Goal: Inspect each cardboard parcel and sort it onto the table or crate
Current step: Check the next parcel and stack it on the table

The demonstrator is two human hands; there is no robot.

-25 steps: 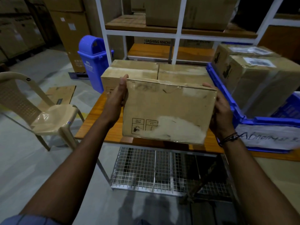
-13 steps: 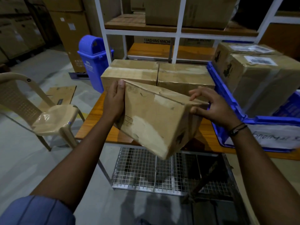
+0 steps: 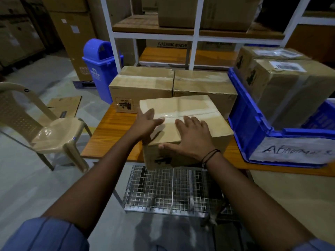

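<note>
Tilted before, parcel now flat on table near edge, tape up, right hand spread open on its top, left hand fingers straight at its 9 o'clock side, blue crate at 3 o'clock.

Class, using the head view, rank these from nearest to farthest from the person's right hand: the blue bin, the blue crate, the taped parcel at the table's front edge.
1. Taped parcel: under the right hand, which rests on it.
2. Blue crate: on the table, to the right.
3. Blue bin: on the floor, back left.
</note>
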